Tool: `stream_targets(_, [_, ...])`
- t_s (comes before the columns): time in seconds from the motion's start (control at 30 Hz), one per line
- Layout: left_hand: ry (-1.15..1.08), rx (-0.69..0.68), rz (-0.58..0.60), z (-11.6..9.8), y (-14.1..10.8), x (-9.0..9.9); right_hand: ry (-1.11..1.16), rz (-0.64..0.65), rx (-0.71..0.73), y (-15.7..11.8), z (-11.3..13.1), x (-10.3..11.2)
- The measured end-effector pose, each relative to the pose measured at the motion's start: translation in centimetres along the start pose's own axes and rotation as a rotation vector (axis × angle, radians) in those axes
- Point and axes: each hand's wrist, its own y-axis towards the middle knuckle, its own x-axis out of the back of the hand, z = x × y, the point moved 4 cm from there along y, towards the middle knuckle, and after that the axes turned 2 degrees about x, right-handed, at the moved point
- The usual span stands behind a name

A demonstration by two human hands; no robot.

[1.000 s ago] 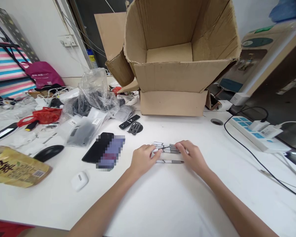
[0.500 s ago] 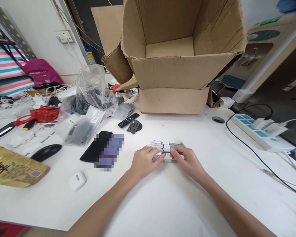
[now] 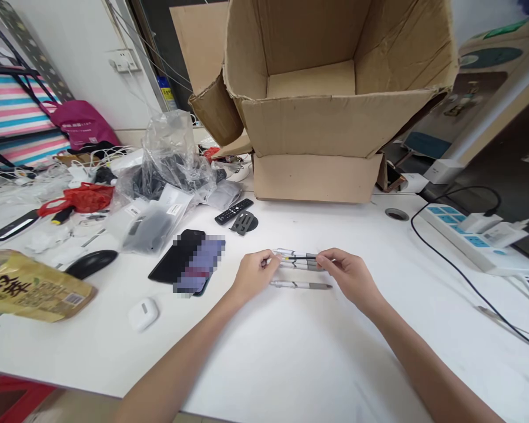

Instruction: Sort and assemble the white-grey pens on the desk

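Note:
Between my two hands runs a thin dark refill (image 3: 303, 258) with a yellowish part near its left end. My left hand (image 3: 256, 274) pinches the left end, though what exactly lies in its fingertips is partly hidden. The fingers of my right hand (image 3: 344, 271) are closed on the refill's right end. Beneath and behind it several white and grey pens (image 3: 300, 265) lie side by side on the white table. Nearer to me, a separate white and grey pen (image 3: 300, 285) lies level, its tip to the right.
Behind the pens stands a large open cardboard box (image 3: 312, 179). A remote (image 3: 234, 211), a phone (image 3: 176, 258), a white case (image 3: 143, 314) and a gold pouch (image 3: 35, 288) lie to the left. At right is a power strip (image 3: 471, 238) with a black cable.
My hands have moved apart, and the dark refill now shows at length between them. The nearer pen has come into full view. The camera view has shifted slightly.

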Motion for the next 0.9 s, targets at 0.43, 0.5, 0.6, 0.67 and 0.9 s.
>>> stream_targets(0.43, [-0.177, 0.032, 0.046, -0.24, -0.09, -0.29, -0.008, 0.049, -0.038, -0.1, -0.24, -0.43])
stream_targets(0.5, [-0.248, 0.045, 0.07, -0.09, 0.02, -0.39, 0.006, 0.039, -0.026, -0.12, -0.08, -0.38])
stream_targets(0.6, [-0.382, 0.079, 0.113, 0.29, 0.19, -0.59, 0.026, 0.033, 0.001, -0.11, 0.18, -0.32])
stream_targets(0.67, [-0.433, 0.089, 0.124, 0.48, 0.27, -0.64, 0.026, 0.031, 0.006, -0.08, 0.23, -0.3])
stream_targets(0.9, [-0.471, 0.077, 0.124, 0.64, 0.38, -0.7, 0.019, 0.011, -0.029, 0.0, -0.04, -0.13])
